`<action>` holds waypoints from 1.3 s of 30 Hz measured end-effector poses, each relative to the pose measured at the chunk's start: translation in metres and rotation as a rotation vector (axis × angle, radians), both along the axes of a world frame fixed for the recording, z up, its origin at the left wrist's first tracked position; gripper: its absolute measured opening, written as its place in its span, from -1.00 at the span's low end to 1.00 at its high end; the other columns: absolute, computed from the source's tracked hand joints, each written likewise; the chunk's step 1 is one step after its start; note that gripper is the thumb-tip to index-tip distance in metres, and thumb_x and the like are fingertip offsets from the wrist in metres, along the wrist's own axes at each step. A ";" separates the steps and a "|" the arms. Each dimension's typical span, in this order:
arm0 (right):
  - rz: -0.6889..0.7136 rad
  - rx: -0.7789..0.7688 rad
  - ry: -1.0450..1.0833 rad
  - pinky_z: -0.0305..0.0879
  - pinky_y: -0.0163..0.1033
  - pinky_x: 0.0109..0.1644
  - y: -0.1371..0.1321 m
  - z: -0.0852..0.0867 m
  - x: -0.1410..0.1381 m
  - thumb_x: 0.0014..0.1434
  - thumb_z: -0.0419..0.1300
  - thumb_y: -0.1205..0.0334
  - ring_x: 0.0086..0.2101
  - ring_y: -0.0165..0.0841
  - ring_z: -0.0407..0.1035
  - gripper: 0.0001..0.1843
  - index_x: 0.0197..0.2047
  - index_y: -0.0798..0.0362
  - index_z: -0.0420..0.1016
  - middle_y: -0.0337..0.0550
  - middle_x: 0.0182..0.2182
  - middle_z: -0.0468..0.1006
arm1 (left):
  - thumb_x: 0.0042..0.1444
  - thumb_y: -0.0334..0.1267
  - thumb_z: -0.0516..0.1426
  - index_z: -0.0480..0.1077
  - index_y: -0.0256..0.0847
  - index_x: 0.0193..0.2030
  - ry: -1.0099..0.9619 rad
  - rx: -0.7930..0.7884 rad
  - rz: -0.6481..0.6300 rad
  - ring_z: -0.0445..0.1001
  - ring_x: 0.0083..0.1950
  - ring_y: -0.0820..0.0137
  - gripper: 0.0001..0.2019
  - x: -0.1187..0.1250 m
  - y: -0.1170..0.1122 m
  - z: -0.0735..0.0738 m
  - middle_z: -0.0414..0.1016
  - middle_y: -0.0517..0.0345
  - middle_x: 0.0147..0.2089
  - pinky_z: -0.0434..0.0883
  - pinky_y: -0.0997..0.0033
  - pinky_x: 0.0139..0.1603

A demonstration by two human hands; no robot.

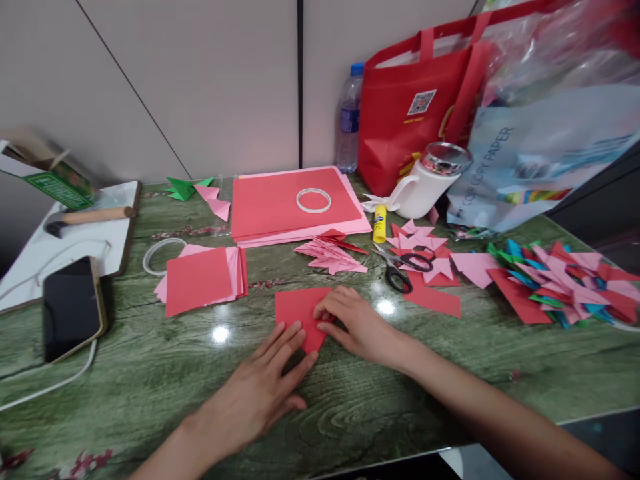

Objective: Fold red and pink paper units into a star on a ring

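A red sheet of paper point(295, 303) lies on the green table in front of me, its lower right part folded over. My left hand point(273, 380) rests on its lower edge with fingers stretched out and pressing it down. On the right side of the sheet, my right hand point(353, 323) has its fingers bent and closed at the paper's edge, covering that corner. Behind the sheet sit folded pink and red paper pieces point(333, 255). A stack of red and pink squares point(197, 280) lies to the left.
Scissors point(400, 270), a yellow glue stick point(379, 224) and a white mug point(425, 190) stand to the right, near a pile of coloured folded paper point(565, 280). Large sheets point(270, 200) bear a tape roll point(314, 201). A phone point(73, 307) and hammer point(93, 215) are left.
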State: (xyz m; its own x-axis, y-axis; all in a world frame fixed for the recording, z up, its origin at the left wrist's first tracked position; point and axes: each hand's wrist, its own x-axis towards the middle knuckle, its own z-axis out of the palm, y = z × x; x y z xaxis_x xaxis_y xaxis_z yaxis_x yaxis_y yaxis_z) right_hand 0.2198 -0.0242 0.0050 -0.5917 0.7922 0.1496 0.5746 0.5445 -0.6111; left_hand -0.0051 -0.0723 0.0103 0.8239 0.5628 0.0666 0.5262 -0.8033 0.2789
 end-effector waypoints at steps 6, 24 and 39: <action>-0.041 0.022 -0.017 0.09 -0.17 -0.16 -0.003 -0.001 -0.006 0.14 0.07 0.44 -0.27 -0.28 0.22 -0.89 -0.29 0.07 0.35 -0.14 -0.34 0.47 | 0.12 -0.15 0.11 0.13 -0.14 0.23 0.003 0.011 0.003 0.01 0.33 0.08 -0.47 -0.001 0.000 -0.003 0.05 -0.16 0.33 0.24 -0.02 0.19; -0.112 0.048 -0.058 0.07 -0.15 -0.17 -0.007 -0.009 -0.011 0.16 0.03 0.42 -0.25 -0.25 0.18 -0.88 -0.29 0.07 0.36 -0.12 -0.34 0.44 | 0.14 -0.13 0.07 0.03 -0.19 0.28 0.048 0.028 0.003 -0.05 0.34 0.12 -0.41 0.001 -0.002 -0.008 0.03 -0.05 0.34 0.18 0.04 0.24; -0.093 0.128 -0.127 0.04 -0.17 -0.20 -0.010 -0.012 -0.010 0.21 0.01 0.39 -0.27 -0.27 0.15 -0.83 -0.22 0.02 0.39 -0.12 -0.33 0.40 | 0.16 -0.09 0.03 -0.11 -0.27 0.32 0.028 -0.046 0.068 0.00 0.33 0.14 -0.35 -0.001 -0.005 0.002 0.01 -0.14 0.34 0.28 0.08 0.19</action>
